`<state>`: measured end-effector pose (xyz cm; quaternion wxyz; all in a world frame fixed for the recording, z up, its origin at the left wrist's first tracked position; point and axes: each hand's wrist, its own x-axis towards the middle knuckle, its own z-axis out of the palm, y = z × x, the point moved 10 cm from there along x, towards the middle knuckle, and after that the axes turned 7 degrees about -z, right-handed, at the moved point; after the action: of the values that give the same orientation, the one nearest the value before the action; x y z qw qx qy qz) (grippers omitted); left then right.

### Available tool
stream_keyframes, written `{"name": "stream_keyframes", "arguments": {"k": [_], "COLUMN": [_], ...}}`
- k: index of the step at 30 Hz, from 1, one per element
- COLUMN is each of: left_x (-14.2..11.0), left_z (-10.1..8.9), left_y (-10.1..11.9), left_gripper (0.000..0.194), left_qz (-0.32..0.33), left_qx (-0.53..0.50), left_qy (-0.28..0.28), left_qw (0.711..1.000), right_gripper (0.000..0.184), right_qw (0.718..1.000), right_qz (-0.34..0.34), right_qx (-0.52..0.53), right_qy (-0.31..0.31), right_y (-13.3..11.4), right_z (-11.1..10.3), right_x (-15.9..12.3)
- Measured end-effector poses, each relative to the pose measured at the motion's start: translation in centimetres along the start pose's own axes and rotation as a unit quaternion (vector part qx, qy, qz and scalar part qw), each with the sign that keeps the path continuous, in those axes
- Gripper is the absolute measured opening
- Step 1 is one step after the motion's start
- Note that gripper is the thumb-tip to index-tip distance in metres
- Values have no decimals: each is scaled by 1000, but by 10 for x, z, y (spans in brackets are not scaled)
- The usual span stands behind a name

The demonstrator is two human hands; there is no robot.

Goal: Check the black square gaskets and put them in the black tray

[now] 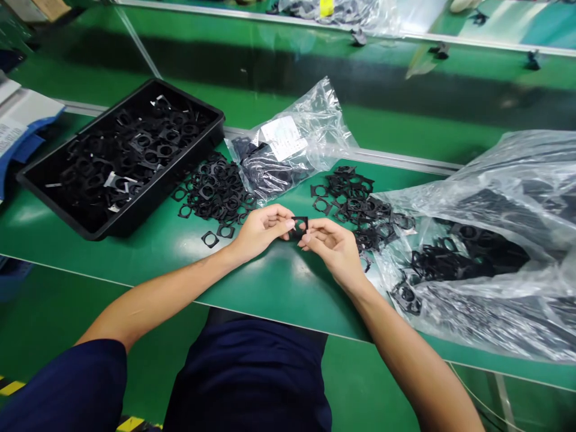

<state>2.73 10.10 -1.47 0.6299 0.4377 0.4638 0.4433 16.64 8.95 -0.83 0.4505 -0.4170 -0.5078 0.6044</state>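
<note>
Between my two hands, above the green tabletop (288,282), is a small black square frame (300,219) with a round hole. The fingers of my left hand (265,231) pinch its left side, and those of my right hand (330,243) grip its right side. To the left of my hands lies a pile of similar black frames (216,189), with a few loose ones at its near edge. Another pile of black frames (360,204) spreads out behind and to the right of my right hand.
At the left stands a black bin (103,210) full of black frames and a few silvery pieces. A clear labelled bag (310,129) of black parts lies behind my hands. A large open plastic bag (486,306) with black parts covers the right side. A shelf (405,37) runs across the back.
</note>
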Motion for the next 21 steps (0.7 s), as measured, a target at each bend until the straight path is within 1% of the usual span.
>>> {"name": "stream_keyframes", "arguments": {"k": [3,10,13,21], "left_x": [0,2,2,-1], "left_z": [-5,-19,-17,-1], "left_y": [3,9,9,4], "left_gripper": [41,38,38,43], "left_qz": [12,31,33,21], "left_qx": [2,-1,3,14], "left_qy": [19,69,61,4], "left_qw": [1000,997,998,1000], "right_gripper": [39,37,37,33], "right_qw": [1000,1000,1000,999], "right_qz": [-6,-6,-7,-12], "right_qx": [-1,-7,-7,-9], "right_qy": [-1,10,16,30], "right_y": [-2,-2,-2,-1], "right_z": [0,-1,-3,-7], "right_x": [0,0,0,1]}}
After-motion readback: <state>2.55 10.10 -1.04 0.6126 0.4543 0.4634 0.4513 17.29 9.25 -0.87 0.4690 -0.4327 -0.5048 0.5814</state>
